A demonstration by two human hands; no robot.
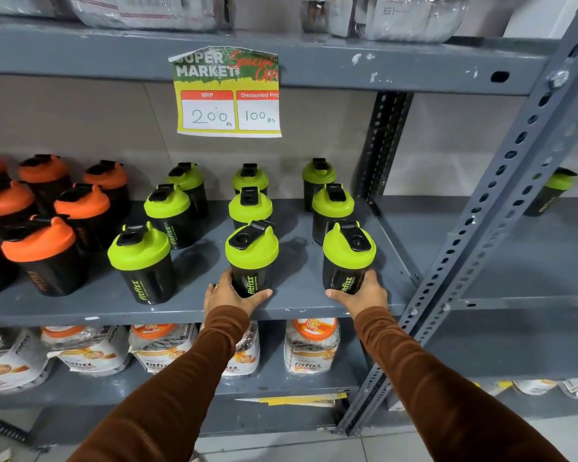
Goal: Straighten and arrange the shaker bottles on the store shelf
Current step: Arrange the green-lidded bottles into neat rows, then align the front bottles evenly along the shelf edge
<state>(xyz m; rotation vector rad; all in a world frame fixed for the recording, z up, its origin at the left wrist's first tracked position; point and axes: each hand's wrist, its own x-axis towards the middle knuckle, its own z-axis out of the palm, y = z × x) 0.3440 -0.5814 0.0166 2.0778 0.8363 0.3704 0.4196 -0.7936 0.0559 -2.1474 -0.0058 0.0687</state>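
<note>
Black shaker bottles with lime-green lids stand in three rows on the grey metal shelf (301, 305). My left hand (229, 295) grips the base of the front middle green bottle (251, 255). My right hand (364, 293) grips the base of the front right green bottle (347, 255). Both bottles stand upright near the shelf's front edge. The front left green bottle (142, 261) leans slightly and stands apart from my hands. Orange-lidded shaker bottles (44, 255) crowd the left part of the same shelf.
A price sign (229, 95) hangs from the shelf above. A slotted upright post (481, 221) stands right of the bottles, and one more green-lidded bottle (553, 191) sits on the neighbouring shelf. Packaged goods (311, 348) fill the shelf below.
</note>
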